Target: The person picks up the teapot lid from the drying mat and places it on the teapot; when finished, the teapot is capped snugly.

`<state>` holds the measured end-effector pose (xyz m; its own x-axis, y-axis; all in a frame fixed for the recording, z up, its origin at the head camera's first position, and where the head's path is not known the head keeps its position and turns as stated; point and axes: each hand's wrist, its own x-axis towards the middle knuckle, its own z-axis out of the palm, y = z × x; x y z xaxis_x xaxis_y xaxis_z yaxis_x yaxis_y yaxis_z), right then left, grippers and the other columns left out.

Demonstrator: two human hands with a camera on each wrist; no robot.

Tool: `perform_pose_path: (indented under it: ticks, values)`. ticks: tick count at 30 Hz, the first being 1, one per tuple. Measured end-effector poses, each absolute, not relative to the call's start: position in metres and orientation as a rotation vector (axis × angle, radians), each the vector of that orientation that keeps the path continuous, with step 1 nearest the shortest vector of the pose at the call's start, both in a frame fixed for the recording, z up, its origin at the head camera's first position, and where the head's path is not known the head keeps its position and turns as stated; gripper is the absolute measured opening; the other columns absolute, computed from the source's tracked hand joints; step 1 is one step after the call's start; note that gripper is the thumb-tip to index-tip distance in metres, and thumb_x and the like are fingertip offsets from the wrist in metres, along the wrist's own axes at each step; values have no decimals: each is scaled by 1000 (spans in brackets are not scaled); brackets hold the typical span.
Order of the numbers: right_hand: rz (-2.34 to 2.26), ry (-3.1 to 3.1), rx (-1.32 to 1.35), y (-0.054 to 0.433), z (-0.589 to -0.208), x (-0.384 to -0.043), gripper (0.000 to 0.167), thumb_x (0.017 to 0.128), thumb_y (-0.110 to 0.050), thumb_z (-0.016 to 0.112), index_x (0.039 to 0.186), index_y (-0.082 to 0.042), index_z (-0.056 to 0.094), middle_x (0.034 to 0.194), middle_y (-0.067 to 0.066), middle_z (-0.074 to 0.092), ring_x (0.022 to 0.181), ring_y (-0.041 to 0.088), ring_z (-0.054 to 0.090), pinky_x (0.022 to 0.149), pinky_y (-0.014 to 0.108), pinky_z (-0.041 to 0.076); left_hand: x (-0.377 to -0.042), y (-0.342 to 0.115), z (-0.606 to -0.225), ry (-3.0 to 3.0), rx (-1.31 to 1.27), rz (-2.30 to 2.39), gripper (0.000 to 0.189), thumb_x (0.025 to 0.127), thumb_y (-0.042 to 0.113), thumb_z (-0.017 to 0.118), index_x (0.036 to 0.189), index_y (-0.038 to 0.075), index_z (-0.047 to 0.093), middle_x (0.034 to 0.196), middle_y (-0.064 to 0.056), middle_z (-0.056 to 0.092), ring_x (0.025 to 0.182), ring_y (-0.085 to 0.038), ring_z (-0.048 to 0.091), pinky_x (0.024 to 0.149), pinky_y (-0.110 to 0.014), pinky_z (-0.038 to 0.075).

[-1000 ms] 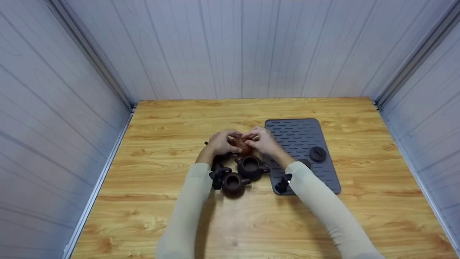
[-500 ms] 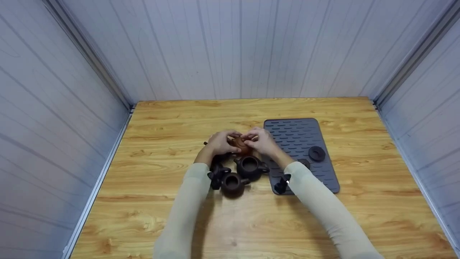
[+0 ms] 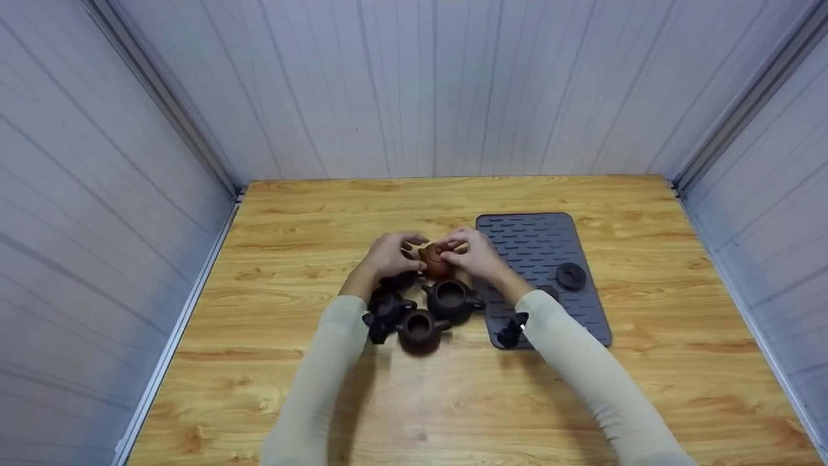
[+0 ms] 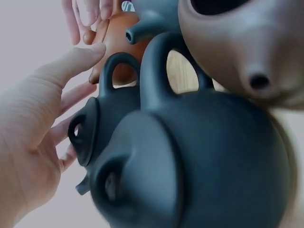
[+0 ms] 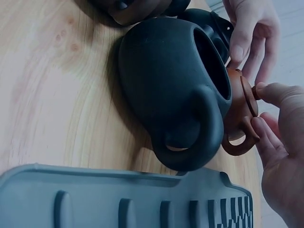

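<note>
A small orange-brown clay teapot [image 3: 436, 265] stands between the two hands, its lid [image 5: 248, 96] on top. My right hand [image 3: 479, 257] pinches this lid, thumb at the knob and fingertips at the lid's edge above the handle. On the spout side, my left hand [image 3: 391, 254] has its fingers spread and loosely bent, the thumb tip close beside the orange teapot. Below the left hand in its wrist view are two black lidded teapots, a near one [image 4: 232, 156] and a farther one [image 4: 117, 105]. A lidless black teapot [image 5: 164, 80] stands just in front of the orange one.
A lidless brown teapot [image 3: 419, 344] stands nearest the person. On the right lies a grey ridged mat [image 3: 527, 236] with a round dark lid [image 3: 572, 277] on it. Another dark piece [image 3: 550, 292] shows beside the right sleeve. Pale panel walls [image 3: 401, 90] enclose the wooden table [image 3: 310, 226].
My left hand has drawn back slightly to the left, its fingers now farther from the orange teapot. The right hand keeps its place at the lid.
</note>
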<state>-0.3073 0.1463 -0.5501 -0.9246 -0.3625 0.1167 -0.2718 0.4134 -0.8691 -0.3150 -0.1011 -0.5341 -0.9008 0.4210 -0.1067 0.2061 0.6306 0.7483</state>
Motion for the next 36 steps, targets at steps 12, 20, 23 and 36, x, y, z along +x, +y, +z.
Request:
perform_pose_path:
  ticks: [12,20,23,36]
  values:
    - [-1564,2514,-595,155,-546,-306,26,102,-5,81,127,2,82,137,26,69,129,44,71,115,58,60,-288,-114,-514,2627,608,1273,47,98,10,87,143,9,75,149,-21,74,130,-41,76,109,-56,62]
    - [-1561,2473,-642,165,-542,-304,27,103,-5,80,129,4,81,147,30,65,133,48,69,117,61,59,-271,-111,-511,2565,701,1289,50,99,14,85,146,2,71,141,-25,78,119,-39,80,106,-55,64]
    - [-1558,2439,-660,169,-540,-303,29,103,-5,80,131,5,79,151,31,62,136,50,68,118,62,57,-264,-109,-513,2541,707,1254,53,99,16,86,148,3,70,141,-24,78,119,-40,80,107,-55,63]
    - [-1539,2349,-733,181,-534,-299,37,103,1,77,138,11,72,161,41,52,145,57,62,124,65,51,-252,-94,-527,2502,729,1096,63,97,26,88,154,10,68,136,-19,82,116,-34,84,105,-49,66]
